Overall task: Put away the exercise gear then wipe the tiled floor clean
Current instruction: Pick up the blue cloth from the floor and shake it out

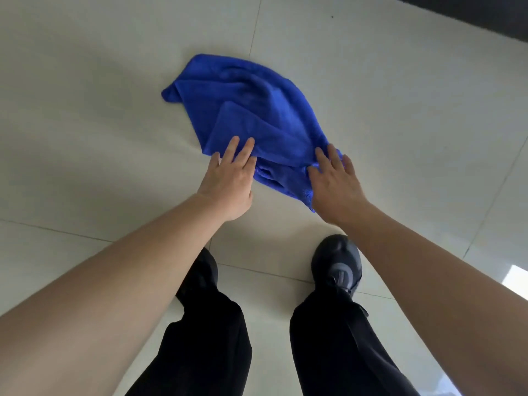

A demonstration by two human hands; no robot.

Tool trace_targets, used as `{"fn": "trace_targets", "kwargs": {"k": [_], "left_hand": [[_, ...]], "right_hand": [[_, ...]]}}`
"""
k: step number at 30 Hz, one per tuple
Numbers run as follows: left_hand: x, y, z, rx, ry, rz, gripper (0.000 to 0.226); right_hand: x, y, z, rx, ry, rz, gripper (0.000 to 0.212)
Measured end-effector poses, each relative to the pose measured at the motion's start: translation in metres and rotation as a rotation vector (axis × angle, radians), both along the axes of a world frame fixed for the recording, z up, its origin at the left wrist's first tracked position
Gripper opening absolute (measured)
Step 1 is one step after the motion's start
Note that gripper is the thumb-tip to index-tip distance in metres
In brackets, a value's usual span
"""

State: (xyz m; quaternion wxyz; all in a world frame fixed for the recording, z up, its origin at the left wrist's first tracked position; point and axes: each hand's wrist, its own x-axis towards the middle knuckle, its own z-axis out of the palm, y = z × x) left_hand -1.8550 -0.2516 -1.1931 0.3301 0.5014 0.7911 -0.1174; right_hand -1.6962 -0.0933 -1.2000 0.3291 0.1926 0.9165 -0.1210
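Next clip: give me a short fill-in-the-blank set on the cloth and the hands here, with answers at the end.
1. The crumpled cloth lying on the tiled floor is ____ in colour.
2. The number of hands touching the cloth is ____: the left hand and the right hand.
3. Their fingers lie ____ rather than curled.
Missing words: blue; two; straight.

Crumpled blue microfiber cloth, loosely folded, lies spread on the tiled floor across a grout line. One corner points left and the near edge is bunched. Tiles are large, glossy, off-white, with thin dark grout.
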Motion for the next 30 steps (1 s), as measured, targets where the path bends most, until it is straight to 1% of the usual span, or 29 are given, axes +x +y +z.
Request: {"fn": "trace_targets", "kwargs": {"k": [2,3,5,6,7,9,11,13,14,15,16,18,19,21,24,27,28,30], "left_hand": [[0.009,-0.006,-0.001,0.186,0.01,0.1,0.049],[0.011,-0.009,0.005,0.28,0.011,0.144,0.041],[0.011,-0.017,0.033,0.415,0.015,0.241,0.024],[0.007,-0.018,0.054,0.454,0.004,0.281,0.021],[0.002,-0.018,0.078,0.47,-0.005,0.312,0.023],[-0.01,-0.016,0.132,0.458,-0.004,0.353,0.031],[-0.023,-0.01,0.193,0.417,0.026,0.403,0.038],[-0.035,-0.002,0.262,0.393,0.05,0.454,0.05],[-0.039,0.002,0.298,0.403,0.057,0.457,0.057],[-0.043,0.007,0.336,0.417,0.054,0.452,0.06],[-0.046,0.01,0.376,0.424,0.044,0.44,0.06],[-0.052,0.016,0.457,0.412,0.023,0.412,0.054],[-0.054,0.019,0.498,0.403,0.006,0.412,0.049],[-0.059,0.023,0.579,0.397,-0.036,0.434,0.04],[-0.054,0.032,0.695,0.435,-0.194,0.548,0.031],[-0.047,0.037,0.789,0.477,-0.374,0.691,0.02],[-0.045,0.038,0.815,0.496,-0.421,0.709,0.019],[-0.041,0.041,0.859,0.559,-0.497,0.734,0.032]], "right_hand": [[0.002,-0.003,0.0,0.007,0.071,-0.041,0.035],[0.0,-0.004,0.007,0.005,0.136,-0.075,0.029],[-0.006,-0.005,0.039,-0.067,0.294,-0.202,0.024],[-0.01,-0.005,0.061,-0.108,0.353,-0.284,0.021],[-0.015,-0.004,0.087,-0.137,0.371,-0.363,0.02],[-0.026,-0.002,0.144,-0.199,0.317,-0.469,0.023],[-0.036,0.005,0.206,-0.249,0.356,-0.523,0.036],[-0.049,0.013,0.272,-0.293,0.417,-0.616,0.053],[-0.056,0.018,0.307,-0.317,0.435,-0.663,0.059],[-0.063,0.021,0.344,-0.338,0.437,-0.689,0.059],[-0.07,0.025,0.383,-0.343,0.429,-0.679,0.053],[-0.081,0.034,0.462,-0.314,0.367,-0.617,0.03],[-0.085,0.038,0.503,-0.289,0.33,-0.589,0.022],[-0.09,0.045,0.583,-0.278,0.307,-0.583,0.017],[-0.086,0.053,0.692,-0.305,0.419,-0.628,0.011],[-0.078,0.062,0.777,-0.33,0.553,-0.615,0.009],[-0.076,0.067,0.801,-0.322,0.591,-0.586,0.01],[-0.074,0.077,0.841,-0.288,0.66,-0.515,0.01]]}}
